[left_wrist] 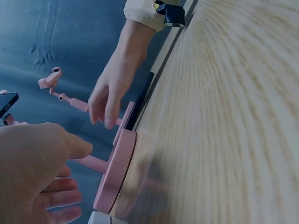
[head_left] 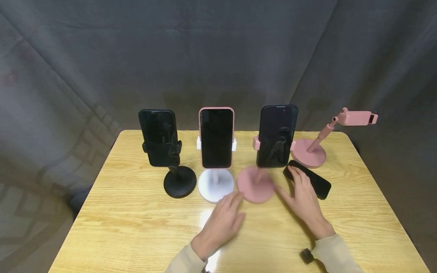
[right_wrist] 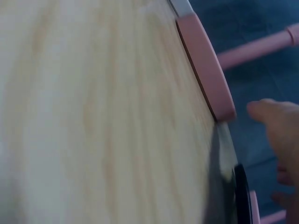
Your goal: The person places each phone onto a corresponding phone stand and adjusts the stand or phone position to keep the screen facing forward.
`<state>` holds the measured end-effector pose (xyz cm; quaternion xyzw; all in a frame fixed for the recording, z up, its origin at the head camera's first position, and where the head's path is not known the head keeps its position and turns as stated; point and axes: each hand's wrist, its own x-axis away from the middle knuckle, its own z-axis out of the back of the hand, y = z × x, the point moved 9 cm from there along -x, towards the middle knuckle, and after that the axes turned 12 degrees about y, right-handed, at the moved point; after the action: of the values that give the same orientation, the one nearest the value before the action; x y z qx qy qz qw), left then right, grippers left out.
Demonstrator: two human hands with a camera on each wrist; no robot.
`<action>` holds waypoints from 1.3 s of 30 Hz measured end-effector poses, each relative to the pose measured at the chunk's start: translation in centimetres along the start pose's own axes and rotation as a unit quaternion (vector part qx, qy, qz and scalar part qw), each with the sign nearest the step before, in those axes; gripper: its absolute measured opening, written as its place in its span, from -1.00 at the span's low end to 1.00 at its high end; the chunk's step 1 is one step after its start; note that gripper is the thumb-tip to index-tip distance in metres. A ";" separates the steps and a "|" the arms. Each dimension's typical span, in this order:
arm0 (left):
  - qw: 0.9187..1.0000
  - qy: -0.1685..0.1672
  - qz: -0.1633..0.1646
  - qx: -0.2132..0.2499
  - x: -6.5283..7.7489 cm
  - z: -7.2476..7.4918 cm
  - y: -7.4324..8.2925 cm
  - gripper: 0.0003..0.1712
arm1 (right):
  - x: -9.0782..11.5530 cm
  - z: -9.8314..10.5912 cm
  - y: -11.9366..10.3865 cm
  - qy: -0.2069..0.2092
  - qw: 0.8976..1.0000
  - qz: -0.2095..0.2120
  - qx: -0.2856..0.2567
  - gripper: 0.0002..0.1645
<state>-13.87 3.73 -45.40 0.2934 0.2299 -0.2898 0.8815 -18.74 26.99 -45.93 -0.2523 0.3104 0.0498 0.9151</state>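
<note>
In the head view my left hand (head_left: 223, 219) is at the front left of a pink phone stand's round base (head_left: 255, 189), its fingers loosely extended and holding nothing. To the right of that base is my right hand (head_left: 304, 199), thumb toward the base, fingers over the near end of a black phone (head_left: 315, 184) lying flat. Whether those fingers touch the phone is hard to tell. The pink stand's clamp (head_left: 256, 143) holds an upright dark phone (head_left: 277, 136). In the right wrist view, a gap shows between my right thumb (right_wrist: 261, 109) and the pink base (right_wrist: 208, 70).
Left of the pink stand, a white stand (head_left: 215, 189) holds a pink-edged phone (head_left: 216, 138), and a black stand (head_left: 180, 182) holds a black phone (head_left: 159, 138). At the back right, another pink stand (head_left: 308, 153) has an unoccupied clamp. A dark curtain hangs behind the wooden table (head_left: 136, 227).
</note>
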 end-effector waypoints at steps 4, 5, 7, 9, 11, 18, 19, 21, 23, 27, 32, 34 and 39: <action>1.000 -0.004 0.000 -0.008 0.2 -0.2 0.1 -0.33 | -0.1 0.2 1.5 -0.042 0.999 -0.013 0.023 -0.03; 1.000 -0.004 0.000 -0.011 0.3 -0.3 0.1 -0.33 | -0.1 0.3 1.8 -0.051 0.998 -0.016 0.025 -0.03; 1.000 -0.004 -0.003 -0.013 0.5 -0.4 0.2 -0.32 | 0.0 0.3 2.4 -0.066 0.997 -0.023 0.027 -0.03; 1.000 -0.007 -0.004 -0.015 0.7 -0.5 0.3 -0.32 | 0.0 0.3 2.8 -0.078 0.996 -0.024 0.029 -0.02; 1.000 -0.009 -0.007 -0.016 0.9 -0.7 0.4 -0.32 | 0.2 0.2 3.1 -0.092 0.995 -0.024 0.030 -0.02; 1.000 -0.011 -0.015 -0.017 1.2 -0.9 0.6 -0.35 | 1.0 -0.5 3.7 -0.135 0.990 -0.013 0.040 -0.04; 1.000 -0.013 -0.015 -0.018 1.3 -0.9 0.6 -0.34 | 1.0 -0.5 3.7 -0.137 0.990 -0.008 0.045 -0.05; 1.000 -0.017 -0.012 -0.017 1.4 -1.0 0.6 -0.34 | 1.0 -0.6 3.5 -0.140 0.989 0.001 0.053 -0.06; 1.000 -0.019 -0.013 -0.016 1.4 -1.1 0.6 -0.33 | 1.0 -0.5 3.2 -0.139 0.988 0.013 0.063 -0.08; 0.999 -0.025 -0.016 -0.012 1.5 -1.2 0.8 -0.33 | 0.8 -0.2 2.4 -0.131 0.988 0.029 0.075 -0.15; 0.999 -0.022 -0.021 -0.013 1.5 -1.3 1.0 -0.33 | 0.8 0.5 1.5 -0.112 0.989 0.041 0.087 -0.29; 0.999 -0.021 -0.025 -0.015 1.5 -1.3 1.2 -0.32 | 0.9 0.7 1.0 -0.104 0.989 0.049 0.095 -0.34; 0.999 -0.020 -0.039 -0.018 1.5 -1.6 1.5 -0.32 | 1.4 1.5 0.3 -0.098 0.987 0.063 0.108 -0.41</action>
<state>-12.15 5.21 -46.79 0.2624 0.2289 -0.3257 0.8790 -16.90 27.91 -45.92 -0.1264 0.2383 0.0978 0.9579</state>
